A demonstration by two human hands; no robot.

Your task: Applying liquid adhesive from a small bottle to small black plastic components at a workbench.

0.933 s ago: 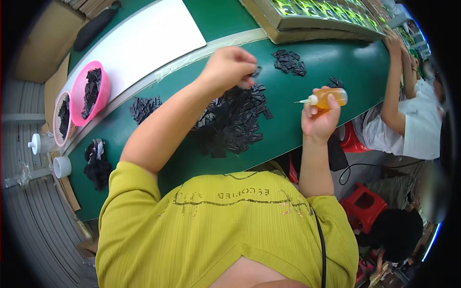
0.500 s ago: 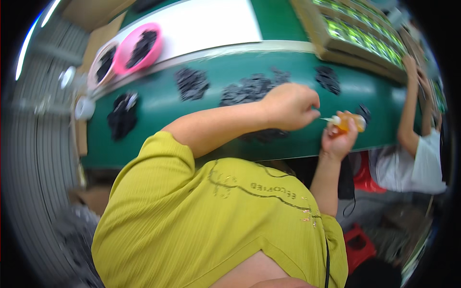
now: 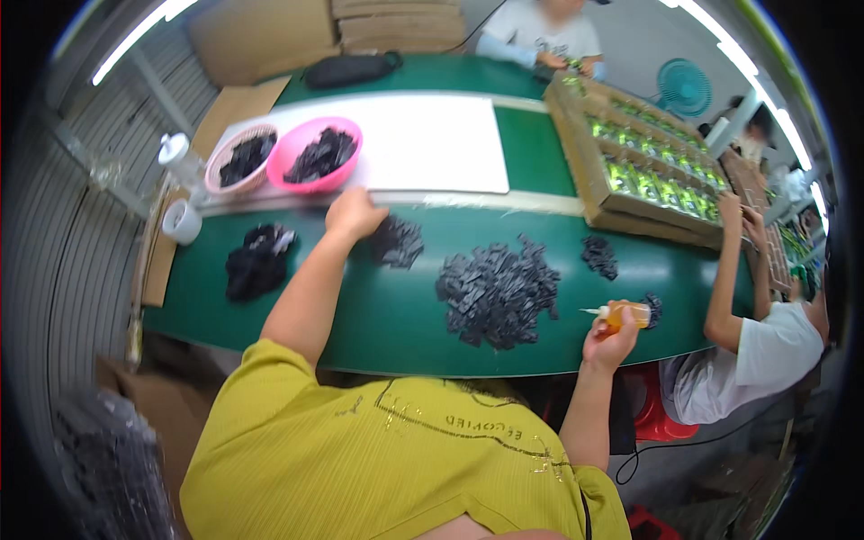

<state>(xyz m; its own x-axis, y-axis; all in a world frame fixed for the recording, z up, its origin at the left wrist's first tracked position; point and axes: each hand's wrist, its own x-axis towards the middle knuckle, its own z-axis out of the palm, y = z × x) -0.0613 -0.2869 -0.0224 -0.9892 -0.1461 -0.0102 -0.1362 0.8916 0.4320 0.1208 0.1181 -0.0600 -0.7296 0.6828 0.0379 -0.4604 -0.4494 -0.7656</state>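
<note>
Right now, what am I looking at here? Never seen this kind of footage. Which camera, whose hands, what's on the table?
No machine: a person in a yellow shirt wears a fisheye camera on the head, looking down, so straight edges bend. The left hand rests on a small pile of black parts on the green table. The right hand holds a small orange bottle with a thin nozzle. Also there: a large pile of black parts, a pink bowl holding more, a white sheet. Other people work at the right and far side.

A small orange squeeze bottle (image 3: 623, 314) lies tilted, nozzle pointing toward the large pile of black parts (image 3: 498, 292). A smaller black pile (image 3: 397, 241) sits just left of that pile.
</note>
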